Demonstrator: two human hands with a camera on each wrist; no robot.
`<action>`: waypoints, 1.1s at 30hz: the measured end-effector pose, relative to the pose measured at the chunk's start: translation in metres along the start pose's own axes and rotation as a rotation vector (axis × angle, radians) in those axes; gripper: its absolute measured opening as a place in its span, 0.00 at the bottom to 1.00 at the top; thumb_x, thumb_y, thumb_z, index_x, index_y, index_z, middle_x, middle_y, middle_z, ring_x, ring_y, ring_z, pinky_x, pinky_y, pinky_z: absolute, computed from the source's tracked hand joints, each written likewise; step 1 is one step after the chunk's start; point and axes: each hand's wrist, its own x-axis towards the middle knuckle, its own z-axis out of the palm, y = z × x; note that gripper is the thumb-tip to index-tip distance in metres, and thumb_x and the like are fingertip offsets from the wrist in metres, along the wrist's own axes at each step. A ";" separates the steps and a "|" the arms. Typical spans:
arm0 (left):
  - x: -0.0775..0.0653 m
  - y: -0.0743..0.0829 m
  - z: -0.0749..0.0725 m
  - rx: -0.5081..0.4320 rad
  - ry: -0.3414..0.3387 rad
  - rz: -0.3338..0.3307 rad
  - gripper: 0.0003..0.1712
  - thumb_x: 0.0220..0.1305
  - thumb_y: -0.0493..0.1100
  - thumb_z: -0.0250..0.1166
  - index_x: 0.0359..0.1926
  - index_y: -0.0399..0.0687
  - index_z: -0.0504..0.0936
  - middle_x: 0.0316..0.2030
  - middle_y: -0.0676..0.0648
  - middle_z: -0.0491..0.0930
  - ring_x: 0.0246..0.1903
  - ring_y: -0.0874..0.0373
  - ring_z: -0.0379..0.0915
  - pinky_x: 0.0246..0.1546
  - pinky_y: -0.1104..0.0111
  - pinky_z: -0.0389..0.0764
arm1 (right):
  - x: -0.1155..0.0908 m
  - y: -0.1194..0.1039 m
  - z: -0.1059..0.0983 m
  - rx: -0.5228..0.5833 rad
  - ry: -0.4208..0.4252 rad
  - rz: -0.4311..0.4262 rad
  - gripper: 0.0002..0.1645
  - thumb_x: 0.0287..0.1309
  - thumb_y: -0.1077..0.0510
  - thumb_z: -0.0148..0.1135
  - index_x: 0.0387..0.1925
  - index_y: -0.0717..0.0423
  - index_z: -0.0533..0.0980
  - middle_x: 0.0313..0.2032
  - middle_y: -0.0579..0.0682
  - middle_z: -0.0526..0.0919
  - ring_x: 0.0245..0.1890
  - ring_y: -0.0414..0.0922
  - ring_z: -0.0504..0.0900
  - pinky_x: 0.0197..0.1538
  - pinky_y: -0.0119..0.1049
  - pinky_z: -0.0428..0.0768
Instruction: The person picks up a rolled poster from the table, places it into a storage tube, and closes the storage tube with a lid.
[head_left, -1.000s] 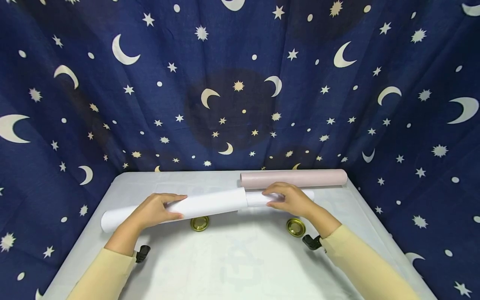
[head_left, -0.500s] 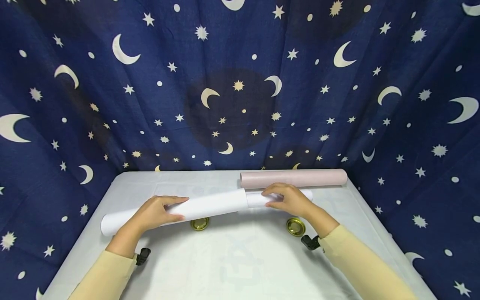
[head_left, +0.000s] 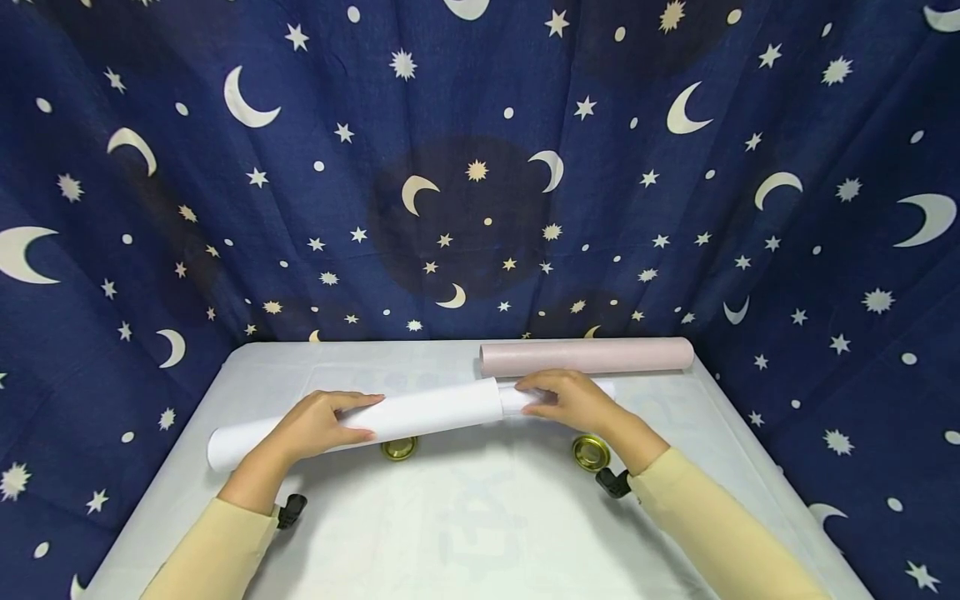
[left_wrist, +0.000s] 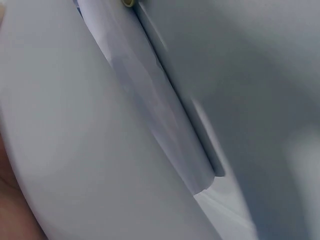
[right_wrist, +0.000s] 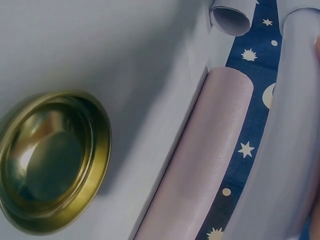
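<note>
My left hand [head_left: 318, 425] grips a wide white paper roll [head_left: 442, 408] from above, fingers on its far side and thumb on its near side. The roll slants up to the right. From its right end sticks out a narrower white roll [head_left: 512, 400], pinched between thumb and fingers of my right hand [head_left: 581, 404]. In the right wrist view the narrower roll [right_wrist: 280, 130] enters the wider one's mouth. The wide roll [left_wrist: 75, 130] fills much of the left wrist view, with another whitish roll [left_wrist: 155, 105] lying behind it on the table.
A pink roll [head_left: 588, 357] lies along the table's back edge. Two round gold dishes or lids [head_left: 399, 448] sit on the white table [head_left: 465, 517], the right one [right_wrist: 55, 160] near my right wrist. A blue curtain [head_left: 480, 167] with moons and stars hangs behind.
My right hand has moved slightly left with the narrower roll, and less of that roll shows outside the wide one. My left hand and the wide roll have shifted a little right.
</note>
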 end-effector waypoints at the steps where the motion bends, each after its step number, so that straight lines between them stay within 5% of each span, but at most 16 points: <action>1: 0.000 0.000 0.000 0.001 -0.001 0.000 0.34 0.49 0.63 0.78 0.60 0.70 0.82 0.55 0.56 0.83 0.57 0.52 0.78 0.56 0.53 0.78 | 0.000 -0.001 0.000 -0.010 -0.002 -0.003 0.23 0.53 0.48 0.76 0.51 0.48 0.84 0.51 0.43 0.86 0.53 0.44 0.83 0.56 0.43 0.80; 16: -0.001 0.001 0.001 0.019 -0.009 -0.010 0.34 0.49 0.62 0.78 0.60 0.68 0.83 0.55 0.56 0.83 0.57 0.52 0.78 0.55 0.52 0.78 | -0.004 0.000 -0.003 -0.085 -0.001 -0.026 0.22 0.63 0.47 0.68 0.56 0.49 0.82 0.56 0.44 0.83 0.58 0.46 0.80 0.61 0.47 0.77; 33: -0.006 -0.002 0.001 0.007 -0.007 -0.032 0.35 0.49 0.63 0.78 0.60 0.69 0.83 0.55 0.56 0.83 0.56 0.53 0.78 0.53 0.54 0.78 | -0.054 0.031 -0.024 0.041 0.164 0.177 0.20 0.62 0.51 0.70 0.55 0.50 0.83 0.57 0.51 0.81 0.60 0.52 0.77 0.61 0.54 0.74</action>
